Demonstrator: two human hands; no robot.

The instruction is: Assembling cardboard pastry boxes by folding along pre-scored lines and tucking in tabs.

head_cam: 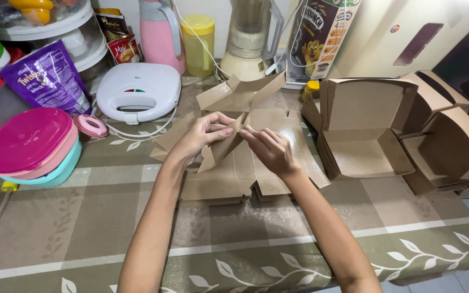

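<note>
Cardboard box blank [245, 163], brown and still mostly flat, lies at the middle of the worktop [82, 228], which wears a checked cloth with a leaf border. I take this blank as my landmark. I see my left hand [204, 135] pinching one raised flap of it between thumb and fingers, and my right hand [270, 149] closed on the neighbouring edge of that same flap, so both hands grip the card and nearly meet over its centre. Another flap stands up at the blank's far side.

Just right of the blank sits a folded brown box [362, 130], lid open, with more folded boxes [451, 146] nested beyond it. Left of the blank, well apart, rests a stack of round containers with a pink lid [25, 141]. Behind the blank to the left lies a white sandwich press [138, 89], and behind that stand a pink jug [161, 32] and a yellow jug [199, 43]. Directly behind the blank stands a blender [248, 38].
</note>
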